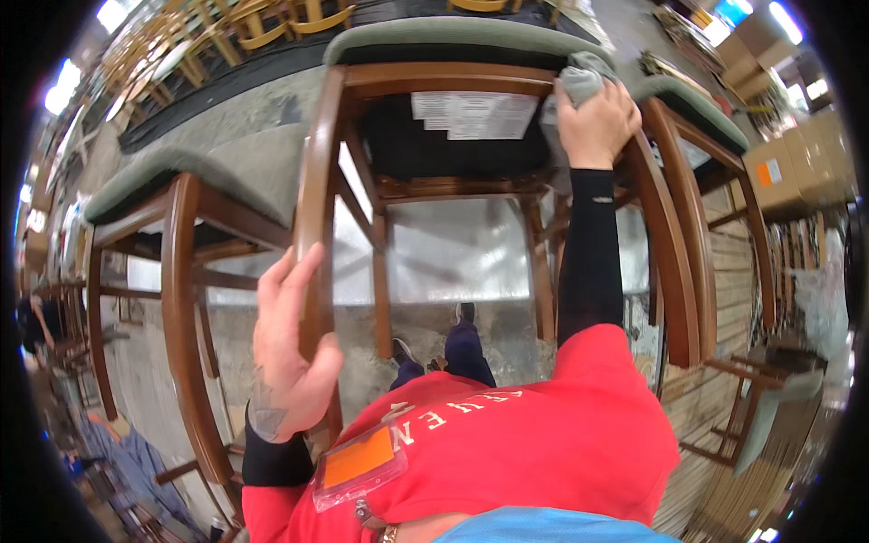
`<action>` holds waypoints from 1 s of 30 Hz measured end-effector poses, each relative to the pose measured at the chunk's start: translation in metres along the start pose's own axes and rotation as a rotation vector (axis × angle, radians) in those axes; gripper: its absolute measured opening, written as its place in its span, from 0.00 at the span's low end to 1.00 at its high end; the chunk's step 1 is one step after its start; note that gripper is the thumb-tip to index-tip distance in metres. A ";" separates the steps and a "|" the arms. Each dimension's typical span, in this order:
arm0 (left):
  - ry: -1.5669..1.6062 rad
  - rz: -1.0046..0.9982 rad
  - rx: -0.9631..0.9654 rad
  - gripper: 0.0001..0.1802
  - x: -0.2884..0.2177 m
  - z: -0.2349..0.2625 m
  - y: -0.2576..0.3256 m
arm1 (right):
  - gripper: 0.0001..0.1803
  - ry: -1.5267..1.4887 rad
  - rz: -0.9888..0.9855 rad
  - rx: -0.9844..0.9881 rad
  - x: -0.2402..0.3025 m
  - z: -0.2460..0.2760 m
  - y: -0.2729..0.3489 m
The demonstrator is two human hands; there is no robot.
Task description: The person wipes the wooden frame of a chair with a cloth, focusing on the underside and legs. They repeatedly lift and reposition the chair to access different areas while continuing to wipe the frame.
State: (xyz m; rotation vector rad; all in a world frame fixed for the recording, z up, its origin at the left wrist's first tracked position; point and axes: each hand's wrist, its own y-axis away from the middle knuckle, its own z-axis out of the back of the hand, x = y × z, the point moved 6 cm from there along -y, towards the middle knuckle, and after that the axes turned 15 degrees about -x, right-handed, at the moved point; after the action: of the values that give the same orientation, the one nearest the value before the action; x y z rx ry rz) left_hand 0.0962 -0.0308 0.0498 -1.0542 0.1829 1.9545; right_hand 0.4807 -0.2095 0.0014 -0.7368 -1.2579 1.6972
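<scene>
Cloth (582,83) clutched by right hand (597,125) against chair (444,80)
To the grip's left, the spread, empty left hand (294,366) is held beside a leg (319,190).

You, in a red shirt (543,434) with white lettering, black sleeves (588,262) and dark navy trousers (466,353), wear a bright orange card (359,459); light-blue fabric (552,527) edges your red. Your cloth (584,81) is grey, your chair (444,81) brown wood with a plain grey-green seat (462,43), black underside (434,158) and white labels (489,115). Neighbouring chairs (181,262) repeat the brown and grey-green; cartons (806,163) are tan, distant chairs (258,41) honey-yellow.
</scene>
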 end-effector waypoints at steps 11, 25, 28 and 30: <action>-0.007 -0.090 -0.007 0.44 0.002 -0.001 -0.006 | 0.32 -1.058 0.287 0.218 0.244 0.004 0.003; -0.039 0.064 -0.163 0.53 0.003 0.004 0.000 | 0.31 -0.909 0.641 0.403 0.295 -0.002 -0.028; -0.080 0.018 -0.205 0.56 0.005 0.003 0.002 | 0.25 -0.920 0.459 0.601 0.306 -0.020 -0.035; -0.078 0.047 -0.228 0.57 0.007 0.004 0.005 | 0.30 -1.019 0.270 0.504 0.308 -0.002 -0.007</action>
State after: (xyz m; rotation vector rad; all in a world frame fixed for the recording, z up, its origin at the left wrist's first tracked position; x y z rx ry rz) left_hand 0.0877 -0.0272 0.0460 -1.1251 -0.0608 2.0916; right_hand 0.3478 0.0678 0.0190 0.3557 -1.2735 2.6169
